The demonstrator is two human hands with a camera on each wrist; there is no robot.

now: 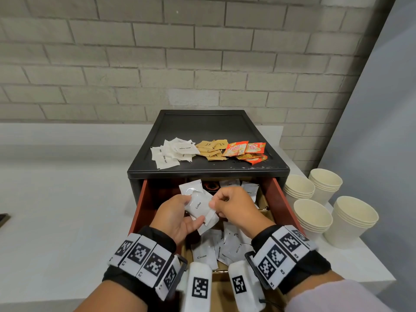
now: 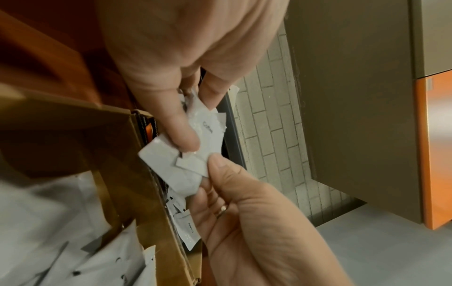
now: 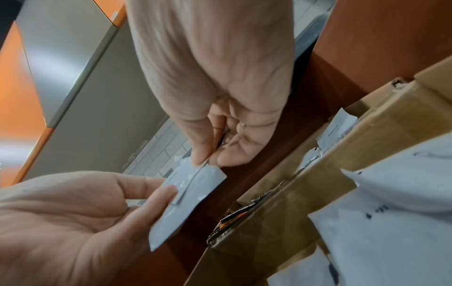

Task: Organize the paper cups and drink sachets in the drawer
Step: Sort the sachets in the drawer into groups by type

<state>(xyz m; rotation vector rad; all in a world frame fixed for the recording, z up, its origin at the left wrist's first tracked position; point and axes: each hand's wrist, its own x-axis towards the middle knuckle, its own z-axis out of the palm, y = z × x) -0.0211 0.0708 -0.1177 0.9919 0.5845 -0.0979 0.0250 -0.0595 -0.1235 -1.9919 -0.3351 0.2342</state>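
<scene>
Over the open red drawer (image 1: 278,199) my left hand (image 1: 190,210) grips a small stack of white coffee sachets (image 1: 199,204) between thumb and fingers. My right hand (image 1: 213,204) pinches the right edge of the top sachet. The left wrist view shows the stack (image 2: 171,154) fanned under my left thumb, with the right hand's fingertips (image 2: 217,164) on its lower edge. In the right wrist view the right hand (image 3: 206,160) nips one sachet (image 3: 195,180) that lies on my left fingers. More white sachets marked Cream (image 1: 202,253) lie loose in the drawer below.
Several stacks of paper cups (image 1: 314,218) stand on the white counter right of the black cabinet (image 1: 202,127). On its top lie white sugar sachets (image 1: 173,153), brown sachets (image 1: 211,149) and orange sachets (image 1: 245,150). Cardboard dividers (image 3: 342,174) split the drawer.
</scene>
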